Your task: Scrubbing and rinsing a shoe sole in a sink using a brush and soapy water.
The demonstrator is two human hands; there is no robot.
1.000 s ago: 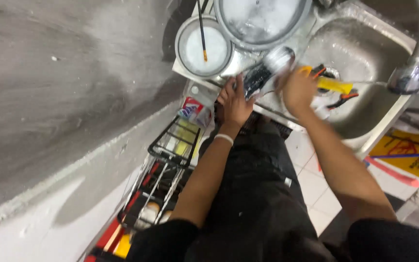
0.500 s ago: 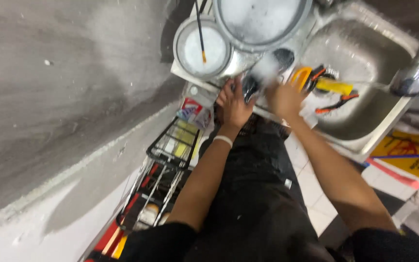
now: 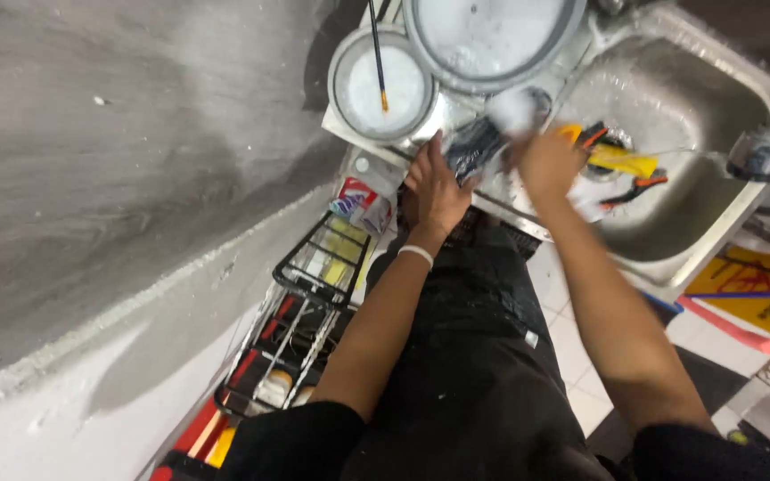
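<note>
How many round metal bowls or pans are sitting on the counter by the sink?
2. A smaller round pan with a black stick lying across it, left of a larger round basin cut off by the frame's top edge. More may be hidden out of view.

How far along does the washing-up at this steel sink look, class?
Seemingly done: a round white bowl and a large round metal basin sit on the counter. In hand: the left hand and blurred right hand work a dark object. Left: yellow and orange utensils lying in the steel sink.
</note>
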